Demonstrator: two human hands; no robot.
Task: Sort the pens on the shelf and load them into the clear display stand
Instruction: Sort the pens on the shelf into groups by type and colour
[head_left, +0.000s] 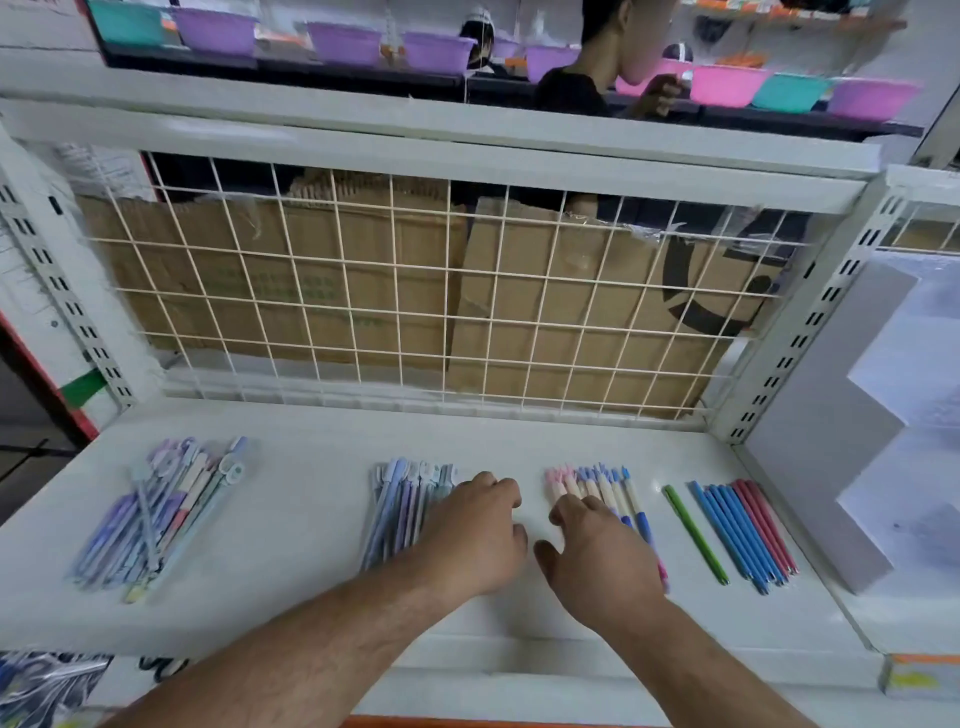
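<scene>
Pens lie in four groups along the front half of the shelf, every one with its long axis running roughly front to back, caps toward the wire back. A loose pile sits near the left edge. A pastel set lies left of centre and a cream-barrelled set right of centre. Toward the right edge lie a lone green pen and a neat row of blue and red pens.

The left hand rests knuckles-up over the right side of the pastel set, fingers curled. The right hand lies over the front part of the cream set, fingers bent toward the gap between the two sets. For neither hand can I tell whether a pen is actually gripped, since the palms hide what is under them.

A stepped stand at the shelf's right end looks like the display stand, though its panels read grey-white here. It lies to the right of both hands, beyond the blue and red row, so the right hand is the nearer one. Loading looks not yet begun. As I judge it, carrying a set across means lifting it over the sorted rows without nudging them out of line.
</scene>
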